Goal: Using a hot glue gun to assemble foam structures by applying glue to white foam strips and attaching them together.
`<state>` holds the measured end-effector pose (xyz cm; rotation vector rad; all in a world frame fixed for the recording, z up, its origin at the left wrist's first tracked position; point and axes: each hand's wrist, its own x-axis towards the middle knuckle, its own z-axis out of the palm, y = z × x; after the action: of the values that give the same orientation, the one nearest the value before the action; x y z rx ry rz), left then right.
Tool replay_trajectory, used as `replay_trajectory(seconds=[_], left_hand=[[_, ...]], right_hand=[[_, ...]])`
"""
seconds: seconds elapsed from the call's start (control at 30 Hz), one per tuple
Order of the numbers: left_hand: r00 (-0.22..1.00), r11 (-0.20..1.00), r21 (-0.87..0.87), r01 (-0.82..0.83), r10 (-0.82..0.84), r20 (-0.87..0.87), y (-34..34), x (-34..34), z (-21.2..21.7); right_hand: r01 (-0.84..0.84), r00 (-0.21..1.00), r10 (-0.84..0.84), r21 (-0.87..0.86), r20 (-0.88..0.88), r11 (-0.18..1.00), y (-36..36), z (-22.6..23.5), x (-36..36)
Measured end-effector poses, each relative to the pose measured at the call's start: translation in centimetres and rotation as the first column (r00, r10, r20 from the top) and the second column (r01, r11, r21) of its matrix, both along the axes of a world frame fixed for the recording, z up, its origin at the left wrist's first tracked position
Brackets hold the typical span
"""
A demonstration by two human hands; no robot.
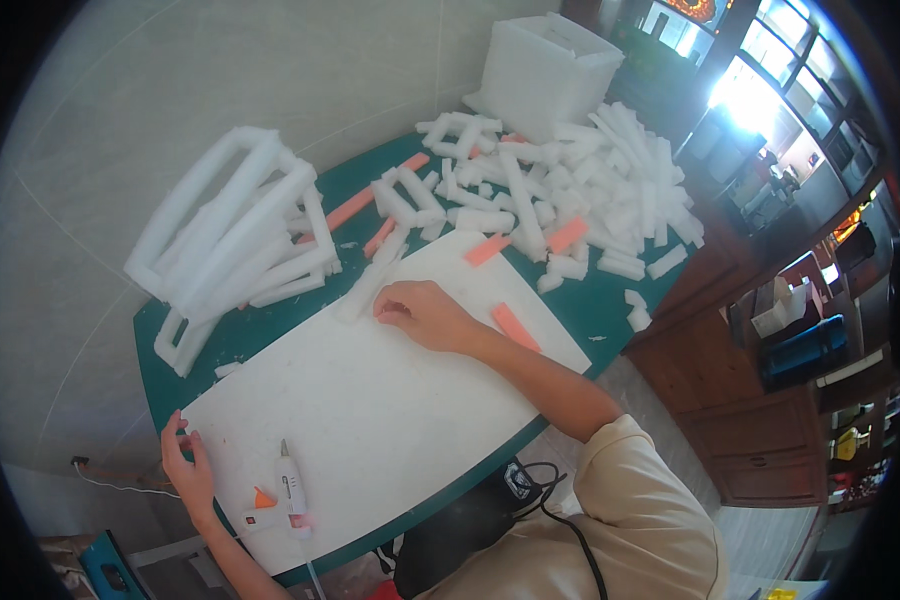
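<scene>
Right hand: the right hand (422, 312) lies on the white flat foam board (370, 420), fingers curled together over the near end of a long white foam strip (370, 278); whether it pinches the strip, I cannot tell.
Left hand: the left hand (185, 467) rests at the near left edge of the board, fingers spread, holding nothing.
Strip place: on the far part of the board, just beside the green counter (590, 300).
Risk: the white glue gun (290, 487) lies near the left hand, its black cable hanging off the edge; I judge a sleeve or a pull could drag it.
Around: a white foam frame structure (235, 225) at left, a heap of short white foam pieces (590, 190) with orange foam pieces (515, 326) crowding the right.
In the way: the loose pieces could snag a reaching arm.
</scene>
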<state>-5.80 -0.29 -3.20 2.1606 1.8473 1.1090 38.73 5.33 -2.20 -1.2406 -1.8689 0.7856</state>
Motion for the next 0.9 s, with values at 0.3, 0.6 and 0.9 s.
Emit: replay_trajectory(seconds=[0.3, 0.6, 0.9], left_hand=[[1.000, 1.000, -0.013, 0.004, -0.004, -0.001, -0.1, 0.1, 0.2], [1.000, 1.000, -0.002, 0.004, -0.004, 0.002, -0.2, -0.1, 0.2], [1.000, 1.000, -0.022, -0.009, 0.009, 0.000, -0.2, 0.3, 0.4]], right_hand=[[-0.001, 1.000, 0.000, -0.040, -0.016, 0.999, 0.1, -0.4, -0.2], [-0.019, 0.997, 0.019, 0.001, 0.079, 1.000, 0.0, -0.5, -0.4], [-0.011, 0.999, 0.008, 0.058, 0.044, 0.998, 0.1, -0.8, -0.2]])
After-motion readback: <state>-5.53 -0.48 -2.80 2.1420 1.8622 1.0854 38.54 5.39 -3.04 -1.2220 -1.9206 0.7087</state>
